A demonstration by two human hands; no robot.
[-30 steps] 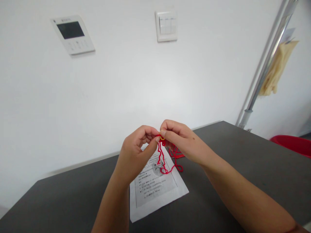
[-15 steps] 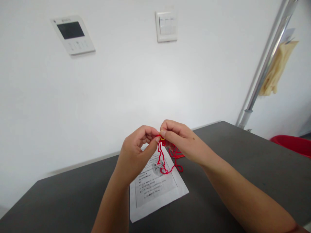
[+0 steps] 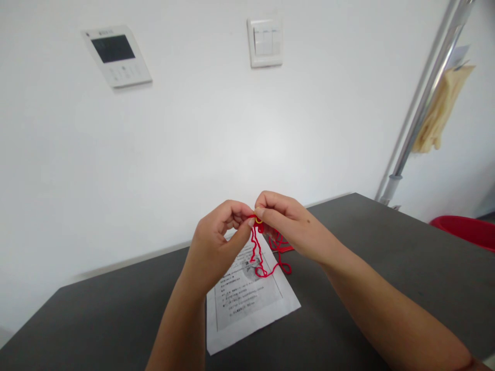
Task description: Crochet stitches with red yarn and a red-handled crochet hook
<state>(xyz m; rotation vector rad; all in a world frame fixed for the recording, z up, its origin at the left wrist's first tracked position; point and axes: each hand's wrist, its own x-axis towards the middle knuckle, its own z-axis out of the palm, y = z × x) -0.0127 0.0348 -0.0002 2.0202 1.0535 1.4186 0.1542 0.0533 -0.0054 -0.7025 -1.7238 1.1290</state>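
Red yarn [image 3: 254, 247] is pinched between the thumb and fingers of my left hand [image 3: 220, 239], and its strands hang down over the paper. My right hand [image 3: 288, 221] meets it fingertip to fingertip, closed on a small yellow loop-shaped piece [image 3: 259, 220] at the yarn. Whether this piece is a full ring I cannot make out. Below the hands the yarn trails in loops across a printed sheet of paper [image 3: 266, 314] and the table. A thin tool with a red handle [image 3: 286, 249] lies under my right hand, partly covered by yarn.
The dark grey table [image 3: 116, 309] stands against a white wall. A wall panel with a screen [image 3: 118, 56] and a light switch [image 3: 266, 42] are mounted above. To the right are a metal pole [image 3: 429, 98], hanging cream gloves [image 3: 443, 108] and a red chair [image 3: 464, 230].
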